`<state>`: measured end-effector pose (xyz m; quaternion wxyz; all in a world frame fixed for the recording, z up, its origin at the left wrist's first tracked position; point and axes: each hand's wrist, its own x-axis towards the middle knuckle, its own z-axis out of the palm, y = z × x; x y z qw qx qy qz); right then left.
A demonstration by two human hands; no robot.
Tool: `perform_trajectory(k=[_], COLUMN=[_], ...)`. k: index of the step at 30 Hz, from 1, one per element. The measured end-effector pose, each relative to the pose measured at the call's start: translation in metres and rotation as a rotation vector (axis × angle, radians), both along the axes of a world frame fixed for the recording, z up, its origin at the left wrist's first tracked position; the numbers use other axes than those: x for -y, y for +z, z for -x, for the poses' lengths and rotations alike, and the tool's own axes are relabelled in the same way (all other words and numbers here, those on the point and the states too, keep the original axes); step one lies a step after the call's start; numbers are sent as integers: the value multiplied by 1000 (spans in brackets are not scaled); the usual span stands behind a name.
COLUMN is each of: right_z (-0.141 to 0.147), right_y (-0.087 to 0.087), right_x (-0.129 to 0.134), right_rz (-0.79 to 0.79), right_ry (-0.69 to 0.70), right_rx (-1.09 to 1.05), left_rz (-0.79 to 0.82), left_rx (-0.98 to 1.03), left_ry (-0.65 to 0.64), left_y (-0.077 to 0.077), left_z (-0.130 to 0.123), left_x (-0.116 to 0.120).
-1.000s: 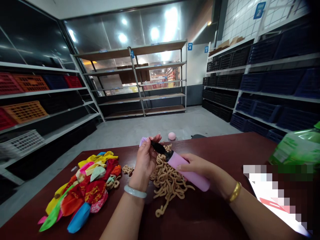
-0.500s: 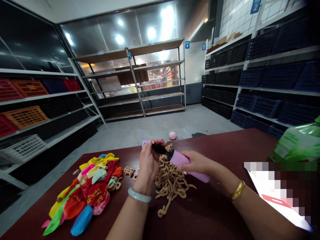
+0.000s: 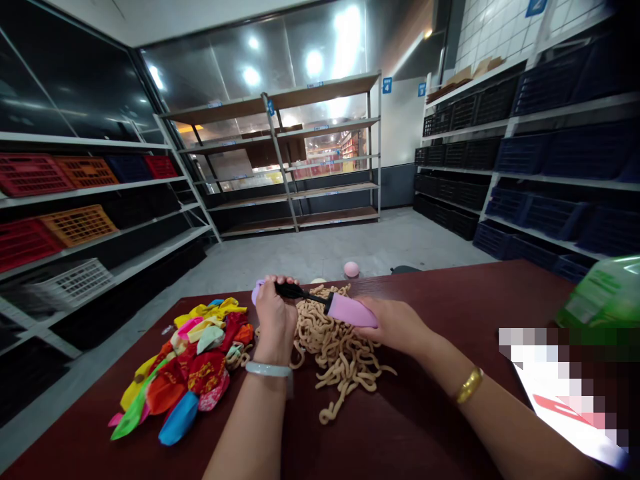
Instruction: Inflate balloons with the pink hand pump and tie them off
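A pink and black hand balloon pump (image 3: 353,312) is held slantwise above the table, its thin black rod showing between the two ends. My right hand (image 3: 397,325) is closed round the pink barrel. My left hand (image 3: 275,317) grips the black end, and a small lilac balloon (image 3: 257,292) pokes out past its fingers; how it sits on the nozzle is hidden. Under the pump lies a heap of tan, curly, rope-like pieces (image 3: 345,360). To the left is a pile of limp coloured balloons (image 3: 200,367).
At the right edge of the dark red table (image 3: 425,413) stand a green bottle (image 3: 605,293) and a white, partly pixelated flat object (image 3: 555,393). A pink ball-like thing (image 3: 351,269) shows beyond the far edge. Shelves with crates (image 3: 80,223) line the room.
My left hand has moved left and away from my right, drawing the pump out so more of its black rod shows. The view has shifted slightly left.
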<state>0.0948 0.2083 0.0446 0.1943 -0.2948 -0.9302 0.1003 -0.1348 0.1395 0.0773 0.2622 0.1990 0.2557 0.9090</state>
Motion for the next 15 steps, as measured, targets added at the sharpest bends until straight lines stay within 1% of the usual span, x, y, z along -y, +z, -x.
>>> perform_trajectory(k=[4,7,11,15], right_z=[-5,-13,-19,-20], right_y=[4,8,12,15], right_x=[-5,-13,-19,-17], right_rz=[-39,-11,45,58], right_ry=[-19,-11,5,11], right_rx=[-25,-18,-4,-10], left_rz=[-40,-64,-32,37], left_rx=[26,42,64,110], left_ry=[27,9,-35,-55], left_y=[8,10,6,3], left_z=[15,20,15,6], left_x=[7,8,3,0])
